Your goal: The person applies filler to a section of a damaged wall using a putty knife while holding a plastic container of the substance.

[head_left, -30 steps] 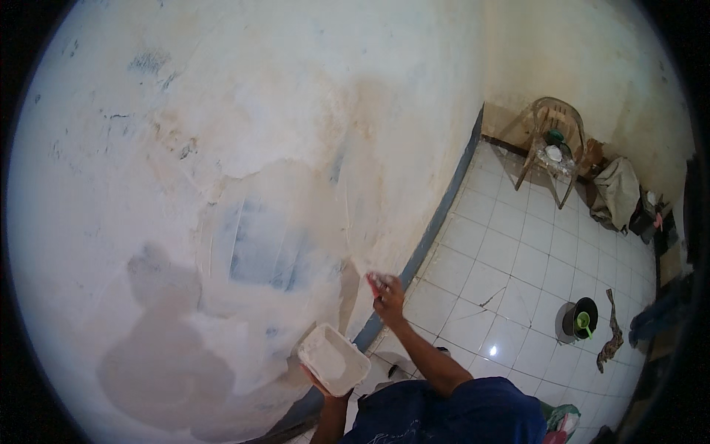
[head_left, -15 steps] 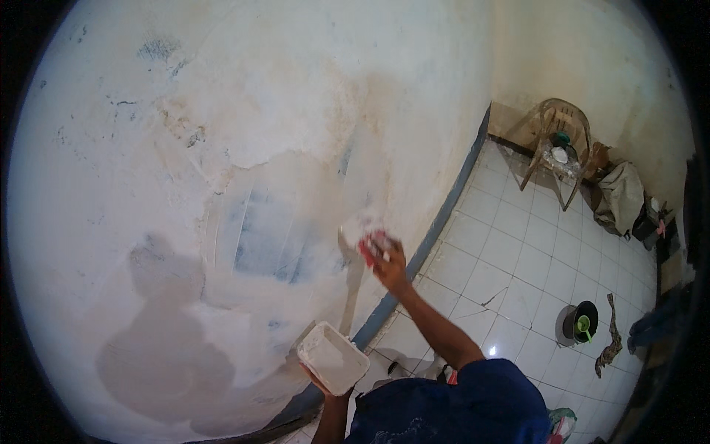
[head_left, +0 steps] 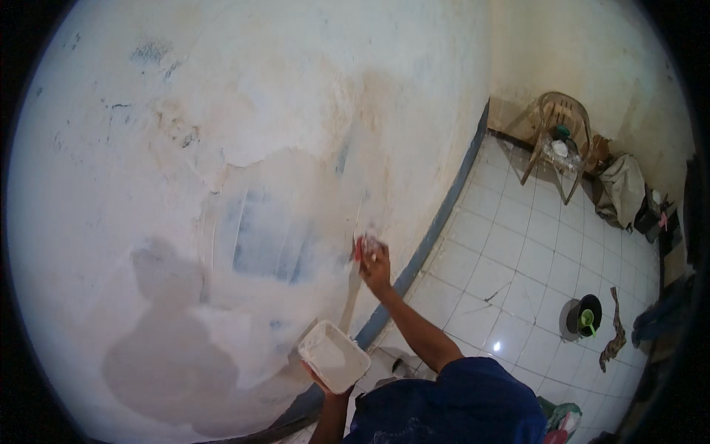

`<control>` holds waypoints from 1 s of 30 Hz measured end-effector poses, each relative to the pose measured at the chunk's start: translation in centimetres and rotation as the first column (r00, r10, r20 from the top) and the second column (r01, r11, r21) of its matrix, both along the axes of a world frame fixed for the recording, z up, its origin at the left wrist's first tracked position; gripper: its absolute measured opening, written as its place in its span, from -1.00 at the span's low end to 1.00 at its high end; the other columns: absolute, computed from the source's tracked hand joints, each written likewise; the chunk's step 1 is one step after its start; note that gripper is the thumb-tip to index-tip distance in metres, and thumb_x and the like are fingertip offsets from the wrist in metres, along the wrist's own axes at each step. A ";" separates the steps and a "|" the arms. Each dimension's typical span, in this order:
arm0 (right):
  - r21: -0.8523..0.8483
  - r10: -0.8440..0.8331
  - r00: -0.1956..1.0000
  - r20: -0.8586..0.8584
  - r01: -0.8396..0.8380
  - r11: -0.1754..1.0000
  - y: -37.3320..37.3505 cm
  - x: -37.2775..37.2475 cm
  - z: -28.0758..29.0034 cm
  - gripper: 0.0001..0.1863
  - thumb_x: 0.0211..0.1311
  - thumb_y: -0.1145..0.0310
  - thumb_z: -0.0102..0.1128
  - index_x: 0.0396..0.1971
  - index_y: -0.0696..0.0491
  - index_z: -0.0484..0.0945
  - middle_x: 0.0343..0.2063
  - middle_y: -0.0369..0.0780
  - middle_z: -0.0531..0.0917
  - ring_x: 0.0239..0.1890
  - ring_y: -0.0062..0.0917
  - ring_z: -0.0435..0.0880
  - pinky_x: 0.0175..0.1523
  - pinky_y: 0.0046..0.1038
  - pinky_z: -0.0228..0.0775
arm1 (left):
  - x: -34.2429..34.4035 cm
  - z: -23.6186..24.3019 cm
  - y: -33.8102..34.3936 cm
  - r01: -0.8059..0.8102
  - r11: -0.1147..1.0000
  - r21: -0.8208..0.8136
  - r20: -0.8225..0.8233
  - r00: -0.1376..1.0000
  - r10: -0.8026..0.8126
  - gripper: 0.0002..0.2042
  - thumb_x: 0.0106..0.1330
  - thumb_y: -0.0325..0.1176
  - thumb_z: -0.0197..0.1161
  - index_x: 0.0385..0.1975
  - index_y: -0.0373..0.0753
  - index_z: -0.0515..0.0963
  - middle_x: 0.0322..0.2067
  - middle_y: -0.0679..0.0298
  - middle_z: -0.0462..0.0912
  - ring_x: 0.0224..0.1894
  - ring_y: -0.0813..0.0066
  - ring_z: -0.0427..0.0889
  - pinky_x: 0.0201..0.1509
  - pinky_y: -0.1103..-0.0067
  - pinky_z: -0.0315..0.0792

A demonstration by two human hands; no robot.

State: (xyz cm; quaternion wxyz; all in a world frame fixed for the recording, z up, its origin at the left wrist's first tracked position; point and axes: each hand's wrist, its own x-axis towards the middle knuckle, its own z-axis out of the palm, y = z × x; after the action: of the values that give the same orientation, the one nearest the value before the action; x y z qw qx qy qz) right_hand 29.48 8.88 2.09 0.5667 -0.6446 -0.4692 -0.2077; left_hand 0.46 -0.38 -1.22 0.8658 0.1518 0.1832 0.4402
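My right hand (head_left: 375, 268) is closed on a red putty knife (head_left: 359, 249), smeared with white filler, against the patched wall (head_left: 288, 185) just left of the grey-blue skirting. My left hand (head_left: 322, 386) grips a white rectangular tub (head_left: 333, 358) of pale filler, held low beside the wall. Pale smears surround a bluish patch (head_left: 262, 237) on the wall, with brownish stains and cracks higher up. My shadow covers the lower left of the wall.
A plastic chair (head_left: 563, 118) with items on it stands in the far corner, beside a draped sack (head_left: 620, 189). A black bucket (head_left: 577, 322) with a green dipper and a twisted cloth (head_left: 612, 344) lie on the tiled floor (head_left: 473, 266). Bags sit at the lower right.
My right hand with the putty knife moved up along the wall, then slightly left. My left hand and the tub have stayed in much the same place.
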 end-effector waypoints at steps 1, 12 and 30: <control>-0.013 0.008 1.000 -0.005 -0.008 1.000 -0.6 -2.3 -2.2 -0.46 -0.18 0.66 0.18 -0.03 0.07 0.59 -0.05 -0.15 0.56 -0.03 -0.19 0.51 -0.06 -0.21 0.46 | -0.2 0.0 0.2 -0.002 1.000 0.006 -0.005 1.000 0.002 -0.01 0.03 0.56 -0.02 0.41 0.04 0.07 0.30 -0.04 0.23 0.26 -0.21 0.29 0.24 -0.28 0.06; -0.026 0.241 0.934 -0.263 -0.257 0.966 -5.7 -1.8 -5.9 -0.53 -0.02 0.74 0.10 -0.08 0.03 0.62 -0.23 -0.13 0.59 -0.14 -0.18 0.55 -0.09 -0.30 0.42 | -0.8 -0.2 0.4 0.005 1.000 -0.003 0.011 1.000 -0.005 -0.02 0.05 0.55 -0.03 0.40 0.03 0.08 0.27 -0.05 0.25 0.24 -0.20 0.31 0.24 -0.26 0.08; 0.099 -0.040 0.996 0.083 0.032 0.995 -0.4 1.9 -3.3 -0.52 -0.13 0.49 0.31 -0.07 0.11 0.59 -0.09 -0.10 0.57 -0.02 -0.09 0.52 0.03 -0.10 0.37 | 0.2 1.5 -0.7 0.476 0.696 0.538 -0.836 0.406 0.368 -0.19 0.23 0.42 -0.10 0.39 0.05 0.12 0.26 0.21 0.36 0.24 -0.01 0.38 0.29 -0.02 0.25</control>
State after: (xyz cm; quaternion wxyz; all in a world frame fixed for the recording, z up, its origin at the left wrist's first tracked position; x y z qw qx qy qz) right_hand 31.35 8.52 -1.24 0.5732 -0.6150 -0.4706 -0.2678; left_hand 0.70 -1.11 0.30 0.5010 0.6949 0.4305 0.2842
